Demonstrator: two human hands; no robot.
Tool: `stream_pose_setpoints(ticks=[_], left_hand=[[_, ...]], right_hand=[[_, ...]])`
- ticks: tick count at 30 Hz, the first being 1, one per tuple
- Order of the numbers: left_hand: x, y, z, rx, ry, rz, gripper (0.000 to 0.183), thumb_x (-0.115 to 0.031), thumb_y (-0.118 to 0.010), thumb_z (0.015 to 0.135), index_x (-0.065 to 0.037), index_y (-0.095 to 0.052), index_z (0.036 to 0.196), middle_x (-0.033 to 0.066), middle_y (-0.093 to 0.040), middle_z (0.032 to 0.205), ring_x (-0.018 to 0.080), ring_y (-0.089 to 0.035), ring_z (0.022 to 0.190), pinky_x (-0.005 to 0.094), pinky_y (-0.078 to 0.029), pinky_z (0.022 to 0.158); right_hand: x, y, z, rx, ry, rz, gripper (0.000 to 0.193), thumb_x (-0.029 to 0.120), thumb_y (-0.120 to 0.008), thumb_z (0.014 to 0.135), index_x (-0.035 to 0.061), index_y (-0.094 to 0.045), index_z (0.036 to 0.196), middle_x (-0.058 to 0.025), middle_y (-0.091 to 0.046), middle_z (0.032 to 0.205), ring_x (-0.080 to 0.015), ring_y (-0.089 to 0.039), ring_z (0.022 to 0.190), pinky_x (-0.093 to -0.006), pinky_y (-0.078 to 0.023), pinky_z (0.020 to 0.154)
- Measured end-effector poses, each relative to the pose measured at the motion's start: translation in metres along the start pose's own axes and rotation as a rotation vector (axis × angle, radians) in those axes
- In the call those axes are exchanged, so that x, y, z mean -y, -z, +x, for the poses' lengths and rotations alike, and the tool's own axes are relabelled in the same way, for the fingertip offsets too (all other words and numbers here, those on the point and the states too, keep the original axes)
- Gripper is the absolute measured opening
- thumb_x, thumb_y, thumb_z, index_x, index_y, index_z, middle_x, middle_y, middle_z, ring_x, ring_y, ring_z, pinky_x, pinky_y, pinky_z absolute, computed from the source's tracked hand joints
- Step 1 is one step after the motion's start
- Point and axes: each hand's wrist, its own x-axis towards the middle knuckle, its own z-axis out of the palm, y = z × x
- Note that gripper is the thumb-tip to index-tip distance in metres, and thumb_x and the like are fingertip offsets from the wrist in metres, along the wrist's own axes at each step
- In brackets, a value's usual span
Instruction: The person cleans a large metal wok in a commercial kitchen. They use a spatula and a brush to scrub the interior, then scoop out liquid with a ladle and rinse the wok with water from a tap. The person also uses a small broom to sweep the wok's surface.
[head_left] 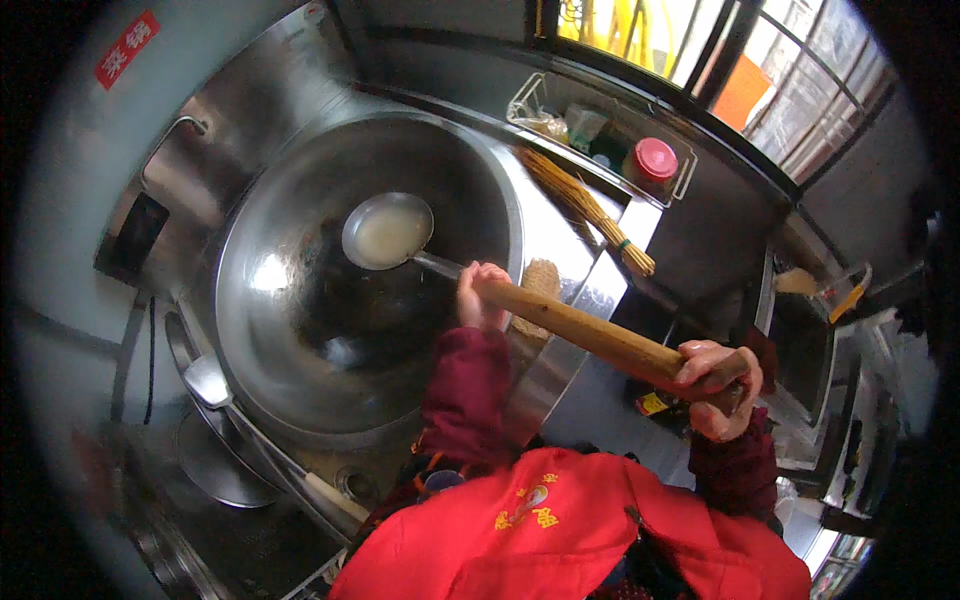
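Note:
A large ladle (575, 325) with a thick wooden handle runs across the view. Its round metal bowl hangs over a very wide dark wok (300, 370) and holds some cloudy, pale liquid (392, 236). My left hand (482, 292) grips the handle close to the metal neck. Near the far end of the handle, my right hand (722, 388) is wrapped round the wood. A little liquid or sheen shows at the wok's bottom, though I cannot tell which.
A bundled bamboo brush (590, 212) and a brown scrubber (540, 283) lie on the steel ledge right of the wok. Behind them a wire rack (683, 186) holds a red-lidded jar (655, 160). A long-handled spatula (210, 382) rests at the left, beside a smaller pan (225, 470).

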Motion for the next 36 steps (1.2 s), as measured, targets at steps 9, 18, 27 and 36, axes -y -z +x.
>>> stream_pose_setpoints(ticks=[9,18,27,36], left_hand=[[0.121,-0.039,-0.047,-0.005,0.063,0.224,0.013,-0.012,-0.050,0.081,-0.009,-0.042,0.071,0.0015,-0.045,0.068,0.0132,-0.048,0.066,0.0266,-0.044,0.066],[0.287,-0.050,-0.096,0.079,0.489,0.128,0.012,-0.007,-0.053,0.080,-0.008,-0.044,0.073,0.0015,-0.046,0.069,0.0124,-0.048,0.068,0.0273,-0.043,0.074],[0.452,-0.023,-0.146,0.088,0.854,0.311,0.013,-0.010,-0.054,0.082,-0.008,-0.046,0.073,0.0022,-0.048,0.071,0.0156,-0.049,0.071,0.0302,-0.041,0.078],[0.563,0.011,-0.203,0.032,1.070,0.470,0.015,-0.007,-0.053,0.083,-0.008,-0.045,0.070,0.0070,-0.049,0.067,0.0206,-0.050,0.070,0.0352,-0.042,0.082]], right_hand=[[0.079,0.086,-0.085,-0.155,0.019,0.034,0.029,0.014,-0.070,0.064,0.0103,-0.046,0.078,-0.0110,-0.064,0.076,-0.0251,-0.055,0.082,-0.0375,-0.041,0.083],[0.160,0.168,-0.216,-0.304,0.266,-0.071,0.027,0.011,-0.071,0.063,0.0121,-0.053,0.083,-0.0096,-0.064,0.079,-0.0200,-0.046,0.058,-0.0340,-0.035,0.052],[0.239,0.178,-0.345,-0.800,0.322,-0.403,0.032,0.015,-0.076,0.059,0.0118,-0.052,0.081,-0.0079,-0.063,0.071,-0.0160,-0.039,0.046,-0.0322,-0.028,0.043],[0.287,0.173,-0.439,-0.998,0.168,-0.544,0.038,0.017,-0.076,0.060,0.0133,-0.047,0.085,-0.0058,-0.058,0.071,-0.0216,-0.052,0.076,-0.0360,-0.042,0.076]])
